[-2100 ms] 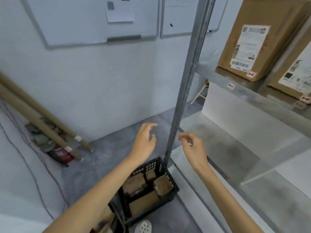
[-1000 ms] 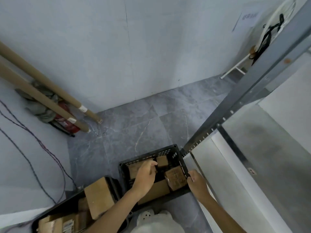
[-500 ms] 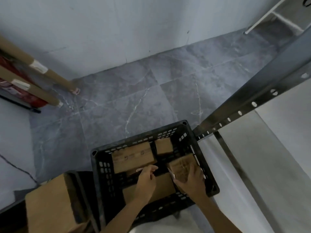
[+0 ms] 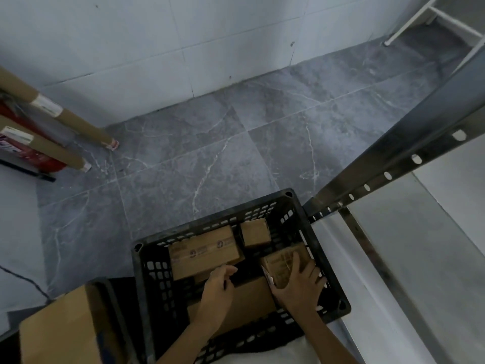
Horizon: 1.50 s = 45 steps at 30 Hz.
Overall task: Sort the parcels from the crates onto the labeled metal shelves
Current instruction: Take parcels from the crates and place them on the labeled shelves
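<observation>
To lift a small parcel [image 4: 282,264] from the black crate [image 4: 154,274], the right hand [image 4: 299,283] clasps it, fingers spread; the left hand [image 4: 217,285] curls its fingers, grip unclear.

- The crate [image 4: 147,264] is matt black perforated plastic.
- The parcels [image 4: 204,252] are plain brown cardboard.
- The shelf upright [image 4: 393,158] is dull grey metal.
- The floor [image 4: 183,153] is smooth veined stone tile.

The grey tiled floor [image 4: 183,158] carries a black crate [image 4: 154,274]. A second crate [image 4: 115,311] sits just left of it and the shelf post [image 4: 393,164] stands at its right corner. Far left lie two cardboard tubes [image 4: 78,122] and what may be a red extinguisher [image 4: 34,156].
</observation>
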Each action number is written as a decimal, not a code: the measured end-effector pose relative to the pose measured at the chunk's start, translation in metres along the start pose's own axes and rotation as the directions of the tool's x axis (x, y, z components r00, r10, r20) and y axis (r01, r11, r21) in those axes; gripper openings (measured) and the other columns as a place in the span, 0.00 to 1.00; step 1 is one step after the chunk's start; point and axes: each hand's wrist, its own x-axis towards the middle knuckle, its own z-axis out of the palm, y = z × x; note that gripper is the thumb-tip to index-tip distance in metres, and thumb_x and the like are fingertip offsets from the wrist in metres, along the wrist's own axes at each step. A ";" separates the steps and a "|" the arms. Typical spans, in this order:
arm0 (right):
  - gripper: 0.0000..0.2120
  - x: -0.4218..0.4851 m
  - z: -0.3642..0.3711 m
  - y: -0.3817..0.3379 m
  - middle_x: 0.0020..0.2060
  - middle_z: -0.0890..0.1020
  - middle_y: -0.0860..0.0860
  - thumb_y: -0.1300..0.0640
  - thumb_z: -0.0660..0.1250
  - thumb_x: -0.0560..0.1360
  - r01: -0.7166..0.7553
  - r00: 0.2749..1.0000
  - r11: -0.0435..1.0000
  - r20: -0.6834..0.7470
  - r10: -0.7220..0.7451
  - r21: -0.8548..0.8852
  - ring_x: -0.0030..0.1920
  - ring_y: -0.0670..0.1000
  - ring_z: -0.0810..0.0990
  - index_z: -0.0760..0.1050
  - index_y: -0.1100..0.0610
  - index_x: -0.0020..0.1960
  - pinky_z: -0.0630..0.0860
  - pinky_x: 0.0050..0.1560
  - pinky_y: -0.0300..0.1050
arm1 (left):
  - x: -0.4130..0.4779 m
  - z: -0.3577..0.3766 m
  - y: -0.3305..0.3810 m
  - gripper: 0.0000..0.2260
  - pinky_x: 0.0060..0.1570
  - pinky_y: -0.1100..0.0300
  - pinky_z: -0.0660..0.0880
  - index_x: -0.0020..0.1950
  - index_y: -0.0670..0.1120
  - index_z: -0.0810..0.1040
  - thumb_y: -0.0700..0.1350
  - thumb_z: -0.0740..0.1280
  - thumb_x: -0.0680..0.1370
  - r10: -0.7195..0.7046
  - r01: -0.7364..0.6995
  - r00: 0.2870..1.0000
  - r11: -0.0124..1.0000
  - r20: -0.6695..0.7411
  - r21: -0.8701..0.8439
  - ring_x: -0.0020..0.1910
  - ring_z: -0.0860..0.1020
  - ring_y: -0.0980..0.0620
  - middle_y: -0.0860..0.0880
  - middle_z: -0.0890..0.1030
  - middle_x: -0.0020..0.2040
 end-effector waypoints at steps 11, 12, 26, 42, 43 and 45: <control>0.51 -0.086 -0.213 -0.047 0.69 0.59 0.57 0.34 0.73 0.59 0.074 0.997 0.917 -0.031 -0.067 0.392 0.69 0.58 0.61 0.45 0.40 0.71 0.63 0.69 0.59 | -0.092 -0.094 0.118 0.07 0.50 0.62 0.75 0.50 0.49 0.75 0.38 0.62 0.79 0.005 -0.027 0.995 0.976 -0.102 -0.216 0.50 0.78 0.55 0.52 0.79 0.49; 0.49 -0.097 -0.243 -0.054 0.68 0.59 0.56 0.36 0.74 0.61 0.095 0.995 0.876 -0.031 -0.090 0.472 0.69 0.57 0.61 0.47 0.39 0.71 0.64 0.68 0.58 | -0.106 -0.111 0.137 0.06 0.48 0.62 0.76 0.48 0.50 0.75 0.40 0.63 0.79 0.018 -0.049 0.992 0.969 -0.125 -0.244 0.49 0.78 0.54 0.51 0.80 0.47; 0.24 -0.271 -0.679 -0.164 0.57 0.78 0.57 0.53 0.70 0.73 0.294 0.909 0.262 -0.184 -0.374 0.919 0.49 0.53 0.83 0.63 0.41 0.64 0.82 0.49 0.51 | -0.329 -0.406 0.408 0.21 0.61 0.57 0.69 0.69 0.49 0.65 0.40 0.65 0.77 0.367 -0.486 0.864 0.785 -0.344 -0.384 0.61 0.74 0.50 0.51 0.75 0.61; 0.32 -0.373 -0.846 -0.158 0.56 0.82 0.54 0.46 0.67 0.68 0.472 0.729 -0.200 -0.508 -0.458 0.858 0.57 0.57 0.80 0.63 0.50 0.69 0.73 0.61 0.65 | -0.495 -0.488 0.531 0.27 0.56 0.53 0.76 0.66 0.58 0.71 0.60 0.68 0.67 0.753 -0.887 0.461 0.387 -0.469 -0.251 0.62 0.76 0.53 0.56 0.79 0.60; 0.33 -0.375 -0.847 -0.157 0.57 0.82 0.55 0.45 0.68 0.67 0.476 0.720 -0.224 -0.523 -0.457 0.851 0.57 0.57 0.80 0.62 0.50 0.69 0.75 0.59 0.63 | -0.499 -0.487 0.533 0.28 0.57 0.53 0.76 0.66 0.59 0.71 0.61 0.68 0.67 0.752 -0.890 0.455 0.382 -0.476 -0.248 0.62 0.75 0.53 0.57 0.78 0.60; 0.41 -0.378 -0.848 -0.154 0.59 0.80 0.56 0.41 0.73 0.63 0.467 0.704 -0.274 -0.541 -0.461 0.841 0.58 0.59 0.79 0.62 0.51 0.70 0.77 0.57 0.60 | -0.504 -0.483 0.537 0.32 0.60 0.51 0.75 0.69 0.57 0.68 0.63 0.67 0.66 0.739 -0.890 0.455 0.383 -0.497 -0.247 0.65 0.73 0.52 0.56 0.76 0.64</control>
